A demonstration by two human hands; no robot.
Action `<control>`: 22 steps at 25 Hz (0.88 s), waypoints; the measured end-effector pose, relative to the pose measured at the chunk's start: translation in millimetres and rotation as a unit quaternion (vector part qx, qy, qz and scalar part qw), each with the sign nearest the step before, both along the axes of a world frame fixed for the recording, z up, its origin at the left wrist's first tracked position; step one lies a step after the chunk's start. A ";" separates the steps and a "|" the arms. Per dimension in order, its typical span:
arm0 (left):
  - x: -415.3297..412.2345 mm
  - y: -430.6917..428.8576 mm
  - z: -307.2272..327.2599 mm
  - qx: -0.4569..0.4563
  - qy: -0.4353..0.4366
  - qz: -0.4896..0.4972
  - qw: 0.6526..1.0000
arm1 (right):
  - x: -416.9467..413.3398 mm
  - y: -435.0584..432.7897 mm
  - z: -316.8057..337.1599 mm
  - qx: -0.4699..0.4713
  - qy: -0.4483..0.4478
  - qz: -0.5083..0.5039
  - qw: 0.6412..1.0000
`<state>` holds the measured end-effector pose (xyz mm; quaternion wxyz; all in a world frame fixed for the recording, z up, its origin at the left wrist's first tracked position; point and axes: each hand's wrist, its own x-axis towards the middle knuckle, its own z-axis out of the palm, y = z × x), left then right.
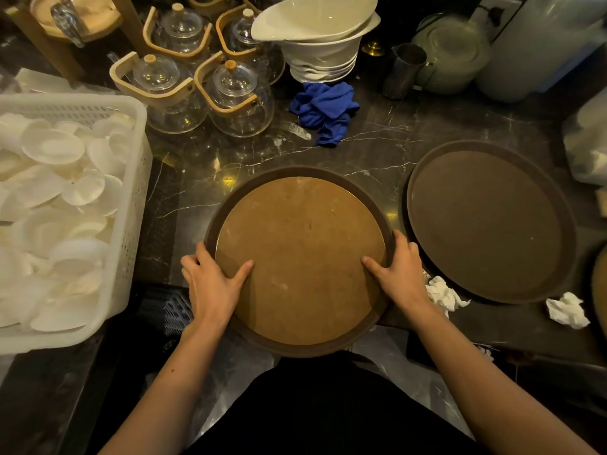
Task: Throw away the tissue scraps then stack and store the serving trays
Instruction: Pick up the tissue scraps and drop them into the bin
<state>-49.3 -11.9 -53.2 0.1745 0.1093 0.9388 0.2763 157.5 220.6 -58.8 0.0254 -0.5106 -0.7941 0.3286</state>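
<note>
A round brown serving tray (300, 224) with a tan inner surface lies at the counter's front edge, partly overhanging it. My left hand (213, 280) grips its left rim, thumb on the tray's face. My right hand (399, 270) grips the right rim the same way. A second, darker round tray (489, 221) lies flat to the right. One crumpled white tissue scrap (443, 295) sits between the two trays beside my right wrist, and another tissue scrap (568, 310) lies near the counter's front right. The edge of a third tray (599, 284) shows at the far right.
A white plastic basket (131, 198) full of white dishes stands at the left. Several glass teapots (236, 96) with wooden handles, stacked white bowls (322, 44), a blue cloth (325, 111), a metal jug (404, 70) and a plastic bag (588, 142) line the dark marble counter (361, 149).
</note>
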 end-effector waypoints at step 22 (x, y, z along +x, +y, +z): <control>48.6 69.7 20.2 0.045 0.095 -0.192 0.976 | 46.7 -15.5 23.9 0.070 0.057 -0.022 0.996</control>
